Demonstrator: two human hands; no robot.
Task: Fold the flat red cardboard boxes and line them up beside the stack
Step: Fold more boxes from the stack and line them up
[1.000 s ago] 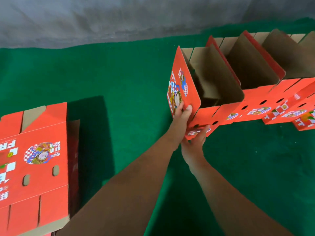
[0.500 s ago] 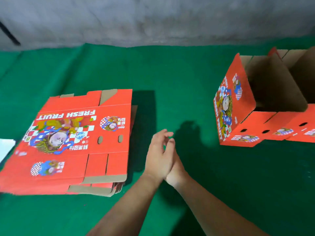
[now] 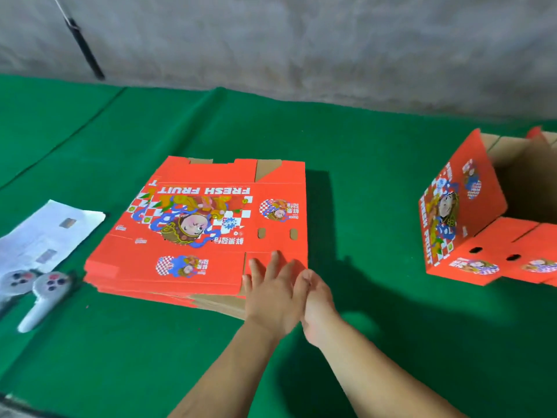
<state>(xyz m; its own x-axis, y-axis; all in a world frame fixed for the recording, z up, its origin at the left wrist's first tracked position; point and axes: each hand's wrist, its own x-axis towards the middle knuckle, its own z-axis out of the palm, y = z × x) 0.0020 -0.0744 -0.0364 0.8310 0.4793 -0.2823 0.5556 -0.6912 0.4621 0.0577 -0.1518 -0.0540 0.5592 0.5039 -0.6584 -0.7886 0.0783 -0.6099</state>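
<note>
Reaching with straight fingers, left hand [image 3: 272, 300] and right hand [image 3: 316, 303] meet one stack of flat red boxes [image 3: 211, 224]; one folded box [image 3: 461, 218] stands fully visible on green cloth [image 3: 361, 206], grey wall [image 3: 301, 40] behind.

A green cloth [image 3: 331, 176] carries a stack of flat boxes [image 3: 211, 230] at centre, folded boxes [image 3: 470, 236] far right, papers [image 3: 45, 233] and two controllers [image 3: 39, 288] left.

Both forearms reach forward to the near right corner of the flat box stack [image 3: 211, 224]. The left hand [image 3: 271, 297] lies there with straight, spread fingers. The right hand [image 3: 316, 303] touches it, fingers relaxed.
</note>
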